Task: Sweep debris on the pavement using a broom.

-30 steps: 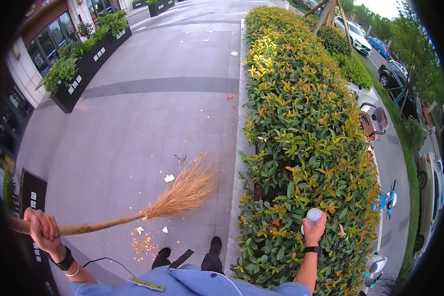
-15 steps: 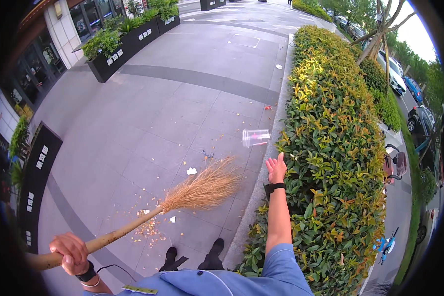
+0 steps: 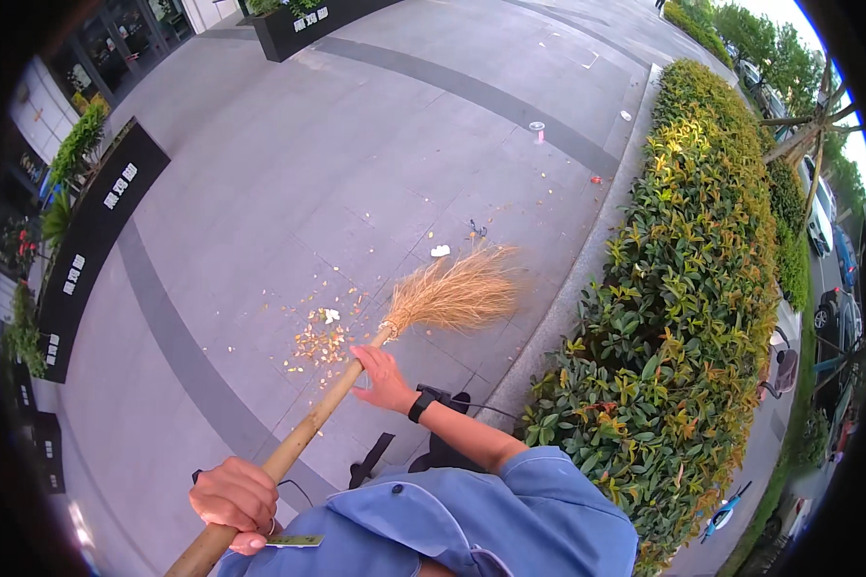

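A straw broom [image 3: 457,291] with a long wooden handle stretches from the lower left toward the middle of the paving, its bristles at the ground. My left hand [image 3: 233,500] is wrapped round the upper handle close to my body. Lower down, just above the bristles, my right hand [image 3: 385,378] closes on the handle. Dry leaf bits [image 3: 322,344] and a crumpled white scrap [image 3: 331,315] lie left of the broom head. Another white scrap [image 3: 440,251] is beyond it. Farther off is a clear plastic cup [image 3: 537,127] with something pink on it; whether it touches the ground I cannot tell.
A hedge [image 3: 683,337] behind a stone kerb [image 3: 601,236] runs along the right. Black planter boxes [image 3: 96,245] stand on the left. A red scrap [image 3: 597,180] and a white one [image 3: 625,115] lie near the kerb. Parked vehicles are beyond the hedge.
The clear cup has gone from near my outstretched right hand to farther up the paving. My right hand has come back and taken hold of the broom handle. The view has shifted.
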`<state>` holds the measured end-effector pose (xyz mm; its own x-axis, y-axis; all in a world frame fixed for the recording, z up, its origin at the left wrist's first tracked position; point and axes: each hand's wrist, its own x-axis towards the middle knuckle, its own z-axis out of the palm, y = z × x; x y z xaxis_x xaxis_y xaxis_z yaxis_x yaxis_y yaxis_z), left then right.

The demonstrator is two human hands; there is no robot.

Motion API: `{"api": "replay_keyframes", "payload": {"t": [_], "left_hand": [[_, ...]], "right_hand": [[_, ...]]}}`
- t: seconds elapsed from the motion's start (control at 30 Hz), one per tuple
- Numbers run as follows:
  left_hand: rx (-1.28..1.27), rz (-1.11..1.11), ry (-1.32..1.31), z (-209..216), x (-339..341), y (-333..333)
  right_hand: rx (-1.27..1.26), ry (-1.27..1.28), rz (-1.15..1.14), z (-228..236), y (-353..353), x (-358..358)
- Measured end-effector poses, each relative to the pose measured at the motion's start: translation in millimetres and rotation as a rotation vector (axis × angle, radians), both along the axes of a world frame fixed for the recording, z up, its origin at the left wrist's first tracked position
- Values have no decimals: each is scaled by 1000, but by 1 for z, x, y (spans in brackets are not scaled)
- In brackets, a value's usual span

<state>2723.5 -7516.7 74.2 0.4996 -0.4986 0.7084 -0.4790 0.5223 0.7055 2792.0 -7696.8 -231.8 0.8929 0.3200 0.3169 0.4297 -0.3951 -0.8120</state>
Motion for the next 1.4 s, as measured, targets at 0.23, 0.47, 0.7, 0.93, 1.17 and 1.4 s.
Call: {"api": "replay_keyframes", "payload": {"t": [0.23,0.47,0.7,0.93,1.17,1.4], "left_hand": [[-294,476,89,-25,-149,188],[-577,954,142,-45,-372,346],[-659,1545,83,-42,-565,326],[-775,2451,-91,14,-693,161],[-581,2572,54,-46,-519,137],[-650,2208,247,-65,-466,217]], "right_hand": [[-244,-199,292,15,134,-78],[-198,-101,710,39,293,-203],[-187,-84,1242,33,414,-307],[-287,-259,1812,3,496,-363],[-481,-352,1542,-108,566,-303],[-654,-183,1203,-123,447,-181]]}}
